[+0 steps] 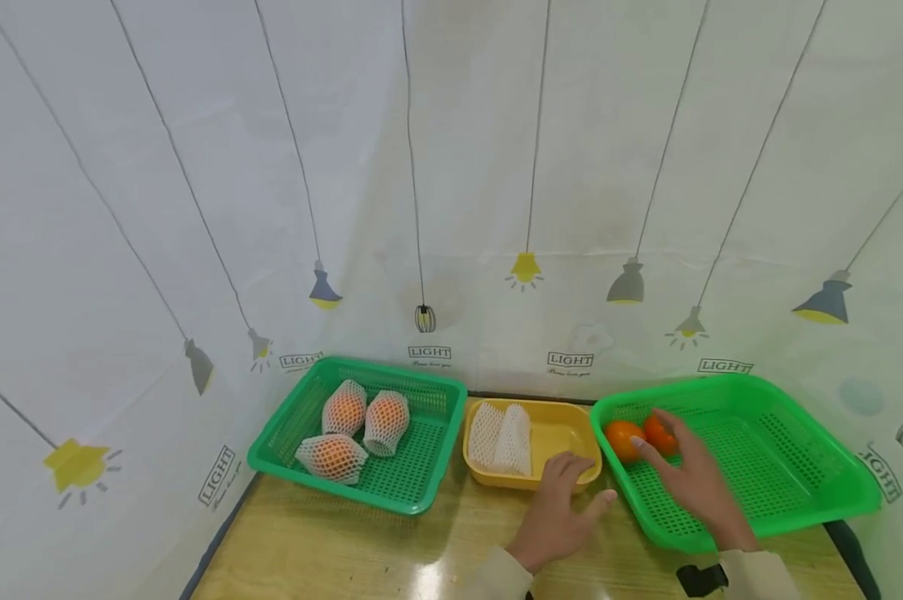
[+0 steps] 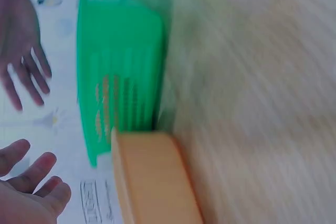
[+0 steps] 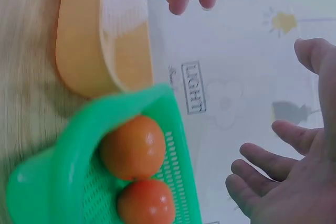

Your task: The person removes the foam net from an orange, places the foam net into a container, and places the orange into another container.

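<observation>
Two round orange fruits [image 1: 624,441] sit side by side in the left end of the bright green basket [image 1: 766,521]. Over them hangs my right hand [image 1: 693,479], its fingers spread; the right wrist view shows a gap between that hand and the fruits. My left hand [image 1: 558,518] is at the front of the yellow tray [image 1: 564,425], fingers loosely bent and holding nothing. In the tray's left half lie two white foam net sleeves [image 1: 513,440]. The left wrist view shows both hands apart from the containers.
A darker green basket [image 1: 421,492] on the left holds three orange fruits in white foam nets [image 1: 333,457]. All three containers stand on a wooden table [image 1: 346,542], against a pale curtain [image 1: 466,167] printed with lamps.
</observation>
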The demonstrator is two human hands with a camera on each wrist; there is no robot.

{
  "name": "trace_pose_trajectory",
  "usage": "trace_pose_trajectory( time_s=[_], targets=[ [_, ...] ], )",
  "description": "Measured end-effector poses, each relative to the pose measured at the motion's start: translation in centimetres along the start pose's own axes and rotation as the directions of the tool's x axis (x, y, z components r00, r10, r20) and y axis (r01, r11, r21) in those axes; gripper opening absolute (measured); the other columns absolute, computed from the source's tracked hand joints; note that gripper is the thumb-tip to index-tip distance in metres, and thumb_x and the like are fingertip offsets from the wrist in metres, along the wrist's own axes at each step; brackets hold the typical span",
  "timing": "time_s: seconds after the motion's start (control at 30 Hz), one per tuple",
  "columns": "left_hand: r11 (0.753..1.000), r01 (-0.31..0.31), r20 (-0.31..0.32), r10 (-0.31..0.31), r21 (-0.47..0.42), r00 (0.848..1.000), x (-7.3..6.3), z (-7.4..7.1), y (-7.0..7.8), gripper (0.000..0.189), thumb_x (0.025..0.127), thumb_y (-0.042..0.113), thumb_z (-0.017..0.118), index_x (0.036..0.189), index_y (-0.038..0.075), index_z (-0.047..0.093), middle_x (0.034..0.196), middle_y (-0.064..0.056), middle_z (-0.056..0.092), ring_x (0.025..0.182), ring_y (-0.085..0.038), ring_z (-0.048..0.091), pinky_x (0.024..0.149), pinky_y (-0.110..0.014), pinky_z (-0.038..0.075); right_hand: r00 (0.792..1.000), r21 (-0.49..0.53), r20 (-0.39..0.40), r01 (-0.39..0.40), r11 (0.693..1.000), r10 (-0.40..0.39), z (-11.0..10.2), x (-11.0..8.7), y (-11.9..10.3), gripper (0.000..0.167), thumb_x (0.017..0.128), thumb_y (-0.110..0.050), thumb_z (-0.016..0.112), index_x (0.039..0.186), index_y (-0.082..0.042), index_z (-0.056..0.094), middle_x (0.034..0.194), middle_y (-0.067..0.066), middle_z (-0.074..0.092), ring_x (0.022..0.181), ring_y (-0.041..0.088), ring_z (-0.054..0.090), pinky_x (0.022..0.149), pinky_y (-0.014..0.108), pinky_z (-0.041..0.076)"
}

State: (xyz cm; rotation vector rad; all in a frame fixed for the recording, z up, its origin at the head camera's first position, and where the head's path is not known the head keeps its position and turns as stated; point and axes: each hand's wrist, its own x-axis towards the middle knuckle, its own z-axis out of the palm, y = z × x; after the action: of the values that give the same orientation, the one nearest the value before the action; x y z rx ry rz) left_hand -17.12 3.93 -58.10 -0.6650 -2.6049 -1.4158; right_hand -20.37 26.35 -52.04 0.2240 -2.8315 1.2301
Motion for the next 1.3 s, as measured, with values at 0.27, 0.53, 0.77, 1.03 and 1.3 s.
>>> trace_pose_trajectory(
  time_s=[0.27,0.53,0.77,1.03,1.3],
  targets=[
    [0.999,0.043,-0.125,-0.046,-0.029,0.991,-0.2,-5.0,-1.4,0.054,0.104,0.053,0.051,0.149,0.022,0.049,0.149,-0.001,0.050,0.148,-0.027,0.038,0.118,-0.056,0.038,0.993,-0.006,-0.068,0.098,0.995,-0.098,2.0,-2.0,-2.5,0.075,0.099,-0.043,0.068,0.156,-0.004,0.039,0.157,0.028,0.041,0.143,0.053,0.036,0.106,0.073,0.036],
    [0.997,0.070,-0.226,-0.065,0.015,0.972,-0.7,-9.9,-3.6,0.055,0.103,0.044,0.059,0.149,0.016,0.049,0.150,-0.012,0.049,0.141,-0.032,0.044,0.113,-0.059,0.041,0.951,-0.040,-0.131,0.278,0.960,-0.281,5.8,-3.8,-4.4,0.073,0.087,-0.027,0.084,0.148,-0.004,0.050,0.145,0.022,0.055,0.133,0.044,0.050,0.102,0.065,0.043],
    [0.993,0.117,-0.235,-0.106,0.034,0.966,-0.8,-14.5,-5.7,0.059,0.102,0.041,0.063,0.153,0.016,0.045,0.153,-0.016,0.043,0.146,-0.036,0.036,0.115,-0.063,0.036,0.949,-0.040,-0.062,0.308,0.951,-0.310,9.7,-5.0,-5.9,0.073,0.084,-0.025,0.086,0.147,-0.009,0.052,0.148,0.016,0.055,0.134,0.038,0.052,0.103,0.062,0.047],
    [0.957,0.246,-0.203,-0.213,0.156,0.956,-0.2,-19.5,-8.4,0.076,0.098,0.064,0.055,0.157,0.019,0.038,0.154,-0.015,0.040,0.144,-0.035,0.039,0.113,-0.062,0.040,0.964,0.018,0.127,0.233,0.972,-0.234,14.5,-5.7,-7.8,0.067,0.091,-0.034,0.078,0.149,-0.016,0.051,0.153,0.004,0.051,0.140,0.026,0.048,0.110,0.055,0.046],
    [0.858,0.379,-0.136,-0.354,0.346,0.925,1.5,-24.0,-11.6,0.081,0.099,0.056,0.059,0.159,0.008,0.032,0.159,-0.026,0.031,0.150,-0.046,0.026,0.115,-0.067,0.034,0.902,-0.009,0.194,0.395,0.919,-0.386,20.0,-6.0,-10.7,0.059,0.092,-0.030,0.076,0.146,-0.020,0.054,0.151,0.005,0.053,0.139,0.027,0.050,0.109,0.053,0.048]
  ],
)
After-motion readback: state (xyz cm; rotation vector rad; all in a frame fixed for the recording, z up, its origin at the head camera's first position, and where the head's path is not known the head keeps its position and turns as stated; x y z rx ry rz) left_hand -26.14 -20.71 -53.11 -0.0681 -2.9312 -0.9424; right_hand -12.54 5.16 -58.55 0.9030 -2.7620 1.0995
